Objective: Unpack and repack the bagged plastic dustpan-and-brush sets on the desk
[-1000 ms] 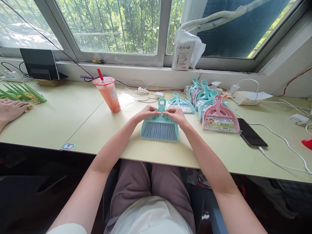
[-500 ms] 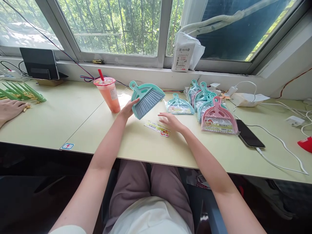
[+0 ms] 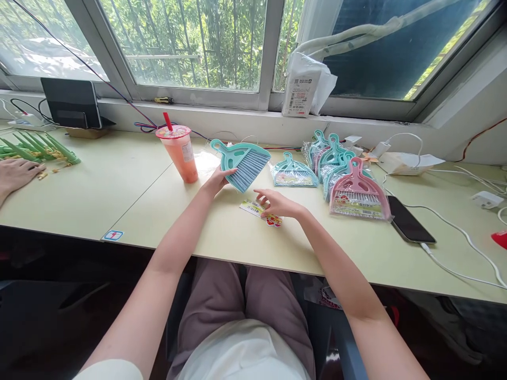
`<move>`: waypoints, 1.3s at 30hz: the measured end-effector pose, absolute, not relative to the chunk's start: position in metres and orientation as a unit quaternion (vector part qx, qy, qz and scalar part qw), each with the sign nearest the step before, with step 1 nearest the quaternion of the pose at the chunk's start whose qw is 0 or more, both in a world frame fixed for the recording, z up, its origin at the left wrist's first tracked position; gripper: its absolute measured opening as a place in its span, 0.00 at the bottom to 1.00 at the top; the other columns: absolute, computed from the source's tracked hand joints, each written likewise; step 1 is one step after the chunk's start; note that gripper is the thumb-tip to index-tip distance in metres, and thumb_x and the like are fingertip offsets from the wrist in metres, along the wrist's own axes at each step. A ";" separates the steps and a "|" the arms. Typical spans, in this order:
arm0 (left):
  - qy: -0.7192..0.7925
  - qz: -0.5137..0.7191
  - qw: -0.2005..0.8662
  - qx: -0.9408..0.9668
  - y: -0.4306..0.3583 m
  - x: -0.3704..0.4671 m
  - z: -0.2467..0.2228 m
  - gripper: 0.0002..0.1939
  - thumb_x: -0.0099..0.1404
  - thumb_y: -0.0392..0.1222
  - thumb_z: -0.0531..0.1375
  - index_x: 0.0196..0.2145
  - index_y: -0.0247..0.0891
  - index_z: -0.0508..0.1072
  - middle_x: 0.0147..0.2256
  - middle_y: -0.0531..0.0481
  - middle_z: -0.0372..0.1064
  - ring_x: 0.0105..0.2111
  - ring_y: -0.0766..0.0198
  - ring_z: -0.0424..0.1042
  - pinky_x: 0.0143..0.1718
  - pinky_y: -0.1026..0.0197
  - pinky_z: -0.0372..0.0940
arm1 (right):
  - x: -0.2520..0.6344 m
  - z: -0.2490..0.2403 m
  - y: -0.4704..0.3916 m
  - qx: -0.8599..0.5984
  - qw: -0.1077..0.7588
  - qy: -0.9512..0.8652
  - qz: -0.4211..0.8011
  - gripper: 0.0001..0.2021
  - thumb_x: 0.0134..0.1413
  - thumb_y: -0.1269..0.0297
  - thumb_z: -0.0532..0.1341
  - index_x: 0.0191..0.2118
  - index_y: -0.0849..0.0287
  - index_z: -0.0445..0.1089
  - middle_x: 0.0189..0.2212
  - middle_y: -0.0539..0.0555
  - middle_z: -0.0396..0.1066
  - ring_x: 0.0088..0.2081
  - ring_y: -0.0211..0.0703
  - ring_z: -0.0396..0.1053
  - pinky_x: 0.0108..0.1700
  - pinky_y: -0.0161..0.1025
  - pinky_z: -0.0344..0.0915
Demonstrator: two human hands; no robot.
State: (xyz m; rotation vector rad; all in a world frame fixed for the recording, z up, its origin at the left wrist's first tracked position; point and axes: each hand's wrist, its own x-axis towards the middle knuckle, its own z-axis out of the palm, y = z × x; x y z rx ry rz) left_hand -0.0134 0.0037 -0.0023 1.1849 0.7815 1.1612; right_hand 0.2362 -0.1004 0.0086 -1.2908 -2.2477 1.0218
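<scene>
A turquoise dustpan (image 3: 233, 153) with a grey-bristled brush (image 3: 249, 170) nested in it is held up over the table by my left hand (image 3: 220, 179), the thumb across its lower left edge. My right hand (image 3: 277, 203) hovers at a printed card label (image 3: 250, 207), fingers apart and partly covering it; whether the fingertips touch it I cannot tell. Behind my right hand lies a wrapped turquoise dustpan set (image 3: 295, 171). Further right stand several more wrapped sets, with a pink wrapped set (image 3: 359, 192) in front.
Left of my hands stands a drink cup (image 3: 183, 155) with a red straw. A black phone (image 3: 412, 219) on a white cable lies at right. At far left, another person's hand (image 3: 18, 174) rests near green stalk-like items (image 3: 43, 148). The table's front edge runs above my lap.
My left hand has lowered and tilted the dustpan and brush slightly. My right hand has dropped a little, its fingers now over the card label.
</scene>
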 end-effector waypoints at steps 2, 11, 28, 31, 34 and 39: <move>0.333 0.502 0.609 0.516 0.002 -0.011 -0.002 0.41 0.52 0.39 0.72 0.62 0.44 0.65 0.48 0.45 0.75 0.47 0.56 0.76 0.45 0.56 0.74 | 0.237 0.009 -0.100 -0.438 0.160 -0.797 0.384 0.45 0.42 0.75 0.72 0.68 0.55 0.60 0.55 0.62 0.69 0.48 0.48 0.74 0.49 0.44 0.75; 0.336 0.490 0.609 0.526 0.000 -0.003 -0.001 0.42 0.50 0.41 0.73 0.61 0.44 0.65 0.47 0.46 0.75 0.45 0.56 0.76 0.44 0.56 0.73 | 0.245 0.024 -0.102 -0.440 0.097 -0.837 0.310 0.22 0.40 0.74 0.71 0.46 0.56 0.78 0.50 0.59 0.70 0.49 0.50 0.73 0.49 0.42 0.73; 0.359 0.472 0.606 0.531 -0.004 -0.005 0.001 0.40 0.50 0.42 0.73 0.60 0.44 0.66 0.50 0.43 0.74 0.46 0.54 0.76 0.43 0.55 0.73 | 0.249 0.028 -0.104 -0.443 0.069 -0.834 0.322 0.15 0.38 0.75 0.68 0.35 0.56 0.72 0.39 0.52 0.75 0.38 0.43 0.71 0.34 0.34 0.65; 0.341 0.464 0.612 0.542 -0.004 -0.005 0.001 0.38 0.52 0.43 0.72 0.59 0.43 0.65 0.49 0.44 0.74 0.43 0.56 0.77 0.41 0.56 0.74 | 0.246 0.029 -0.103 -0.414 0.092 -0.821 0.382 0.12 0.41 0.70 0.68 0.36 0.56 0.72 0.35 0.51 0.75 0.36 0.42 0.70 0.35 0.35 0.65; 0.320 0.452 0.620 0.555 -0.004 -0.007 0.001 0.37 0.54 0.42 0.69 0.60 0.44 0.64 0.47 0.45 0.74 0.40 0.59 0.77 0.40 0.56 0.74 | 0.243 0.032 -0.103 -0.384 0.171 -0.794 0.439 0.11 0.47 0.59 0.67 0.36 0.58 0.75 0.35 0.52 0.76 0.37 0.43 0.70 0.38 0.37 0.64; 0.306 0.446 0.622 0.567 -0.005 -0.005 0.001 0.40 0.51 0.37 0.70 0.60 0.45 0.63 0.49 0.45 0.74 0.42 0.57 0.77 0.41 0.54 0.75 | 0.243 0.030 -0.094 -0.492 0.380 -0.632 0.463 0.17 0.46 0.49 0.69 0.35 0.58 0.76 0.29 0.51 0.71 0.29 0.37 0.63 0.30 0.36 0.57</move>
